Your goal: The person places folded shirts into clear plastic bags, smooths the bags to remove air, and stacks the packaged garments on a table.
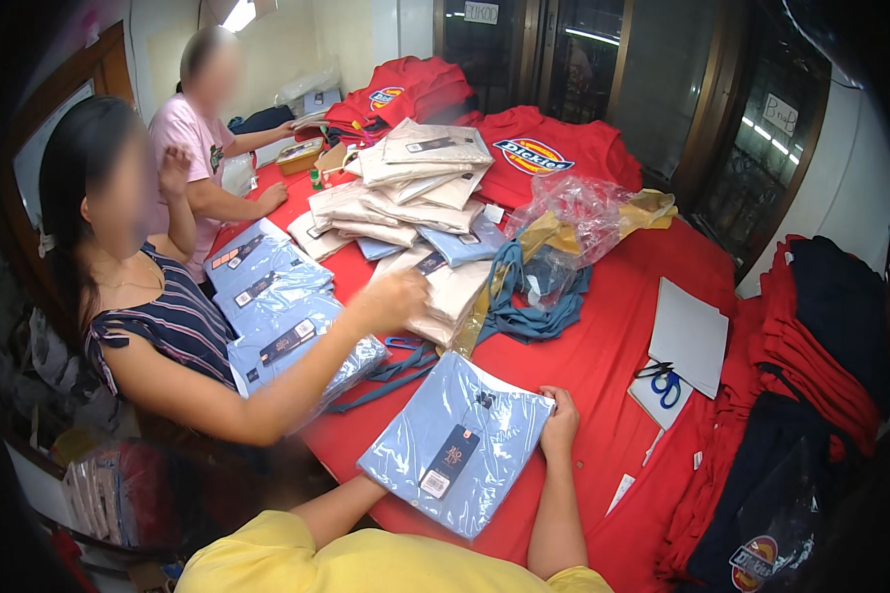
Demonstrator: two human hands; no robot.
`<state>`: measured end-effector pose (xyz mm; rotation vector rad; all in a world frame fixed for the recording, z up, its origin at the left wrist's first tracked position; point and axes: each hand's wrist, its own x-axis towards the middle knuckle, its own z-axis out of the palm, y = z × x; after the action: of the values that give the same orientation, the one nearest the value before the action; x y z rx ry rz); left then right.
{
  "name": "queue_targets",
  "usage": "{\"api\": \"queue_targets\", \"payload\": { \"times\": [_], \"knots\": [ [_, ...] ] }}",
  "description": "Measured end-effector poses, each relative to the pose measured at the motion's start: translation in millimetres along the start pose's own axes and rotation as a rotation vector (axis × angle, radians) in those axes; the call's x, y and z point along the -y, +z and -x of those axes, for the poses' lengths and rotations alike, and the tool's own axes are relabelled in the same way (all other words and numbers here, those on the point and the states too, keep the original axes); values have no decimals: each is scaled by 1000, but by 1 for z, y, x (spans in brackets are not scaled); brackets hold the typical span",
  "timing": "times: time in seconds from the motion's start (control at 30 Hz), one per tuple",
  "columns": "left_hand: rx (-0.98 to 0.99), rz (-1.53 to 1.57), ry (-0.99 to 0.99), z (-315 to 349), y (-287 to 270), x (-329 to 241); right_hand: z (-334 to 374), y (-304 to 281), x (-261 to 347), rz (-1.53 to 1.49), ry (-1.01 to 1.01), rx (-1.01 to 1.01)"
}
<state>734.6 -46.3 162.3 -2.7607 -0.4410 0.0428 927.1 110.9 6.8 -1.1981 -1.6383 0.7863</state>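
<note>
A folded light-blue shirt in a clear plastic bag (465, 420), with a dark hang tag on its front, lies tilted before me at the table's near side. My right hand (561, 423) grips its right edge, fingers curled around the border. From the lower left, my left forearm (334, 512) runs under the bag's left corner; the hand itself is hidden beneath it. Just beyond the bag are dark blue-grey cloth strips (391, 376). A stack of beige folded packs (430, 193) rises behind them, with some blue ones among it.
At left, a co-worker's blurred hand (396, 299) reaches over bagged blue shirts (297, 341); another person (193, 168) stands farther back. Scissors (666, 387) rest on white sheets (690, 331) at right. Crumpled clear plastic (578, 212) and folded red and navy garments (811, 346) flank the red-covered table (603, 316).
</note>
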Motion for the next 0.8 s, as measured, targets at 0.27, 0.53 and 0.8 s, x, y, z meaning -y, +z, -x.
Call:
{"api": "queue_targets", "payload": {
  "times": [0.27,0.53,0.8],
  "knots": [
    [-78,-6,-175,1,35,-10,-12,-17,-10,-252,146,204],
    [-216,20,-537,5,87,-24,-10,-38,-4,-745,332,601],
    [-364,96,-1302,58,155,-31,-15,-18,-26,-830,223,-50]
  ]
}}
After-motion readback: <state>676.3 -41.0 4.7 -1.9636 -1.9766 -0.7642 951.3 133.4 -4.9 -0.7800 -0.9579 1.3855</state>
